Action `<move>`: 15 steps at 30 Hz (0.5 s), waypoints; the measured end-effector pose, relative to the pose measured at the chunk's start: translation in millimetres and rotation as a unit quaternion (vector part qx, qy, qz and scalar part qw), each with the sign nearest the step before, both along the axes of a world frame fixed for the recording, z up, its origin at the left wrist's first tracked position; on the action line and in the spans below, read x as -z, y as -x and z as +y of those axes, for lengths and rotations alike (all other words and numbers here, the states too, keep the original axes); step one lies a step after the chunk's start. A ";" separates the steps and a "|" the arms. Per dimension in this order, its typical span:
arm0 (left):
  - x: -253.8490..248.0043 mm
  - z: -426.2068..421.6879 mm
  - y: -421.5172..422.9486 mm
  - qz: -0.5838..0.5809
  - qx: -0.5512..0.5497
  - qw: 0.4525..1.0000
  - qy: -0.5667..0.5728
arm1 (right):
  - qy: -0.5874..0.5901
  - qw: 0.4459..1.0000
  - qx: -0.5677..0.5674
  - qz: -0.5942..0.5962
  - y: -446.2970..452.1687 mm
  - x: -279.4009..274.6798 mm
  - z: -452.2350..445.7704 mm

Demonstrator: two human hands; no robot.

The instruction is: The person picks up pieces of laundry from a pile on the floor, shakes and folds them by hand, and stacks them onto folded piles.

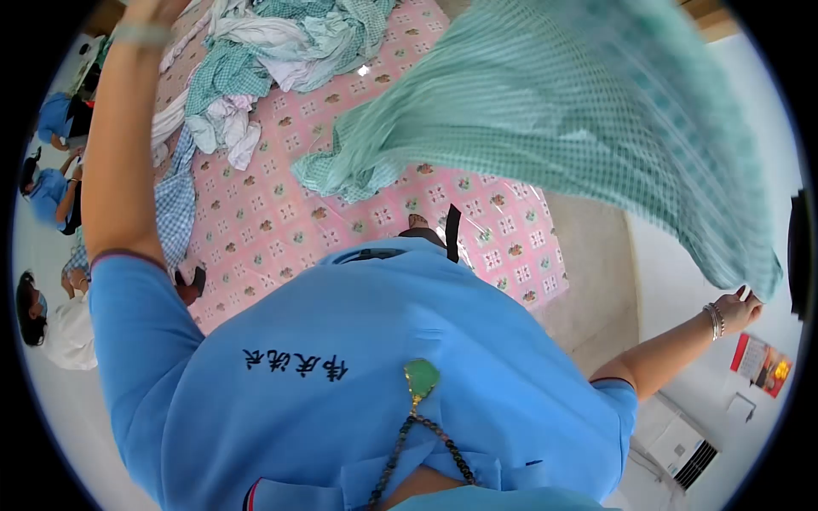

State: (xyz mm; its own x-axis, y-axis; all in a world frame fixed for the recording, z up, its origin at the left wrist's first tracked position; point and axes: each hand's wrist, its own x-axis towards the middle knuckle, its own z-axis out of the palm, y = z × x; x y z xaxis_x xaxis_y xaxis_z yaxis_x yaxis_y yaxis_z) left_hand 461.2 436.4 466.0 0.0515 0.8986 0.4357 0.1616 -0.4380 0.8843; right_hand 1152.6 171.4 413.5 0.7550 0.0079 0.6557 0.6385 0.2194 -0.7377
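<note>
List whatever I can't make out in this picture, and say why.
Left hand: fingers and anything they hold, cut off by the head view's top edge.
Green checked cloth: upper part cut off by the head view's top edge; pattern toward the right blurred.
Cloth pile: far end cut off there too.
Red wall sheet: small print too tiny in the head view.

One green checked cloth [545,119], upper right; one heap of fabrics [294,38], upper left, its pieces too tangled to count; at least three co-workers [51,196], left edge; one green pendant [421,378] and four black characters [304,364], lower middle; one wall calendar [761,364], right.
</note>
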 end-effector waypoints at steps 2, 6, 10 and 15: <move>10.1 -47.8 70.6 -0.022 -0.032 0.999 0.024 | -0.127 0.989 -0.075 -0.005 31.4 -17.8 -22.7; 50.8 -165.0 250.7 -0.087 -0.182 0.978 0.050 | -0.264 0.921 -0.286 -0.028 175.3 -28.1 -44.1; 143.0 -294.0 385.9 0.482 -0.475 0.734 0.061 | -0.078 0.869 -0.481 0.089 304.9 32.9 -13.2; 144.2 -363.1 166.1 0.302 -0.140 0.942 0.032 | 0.084 0.579 -0.785 -0.204 555.5 119.6 -11.3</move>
State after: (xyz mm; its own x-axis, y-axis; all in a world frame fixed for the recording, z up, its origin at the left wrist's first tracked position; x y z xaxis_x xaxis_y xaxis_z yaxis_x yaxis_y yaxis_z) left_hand 295.1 73.3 321.8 0.0295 0.9375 0.3466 0.7453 -0.2517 0.6174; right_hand 597.0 160.0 293.8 -0.4851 0.5647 0.6676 -0.1217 0.7125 -0.6910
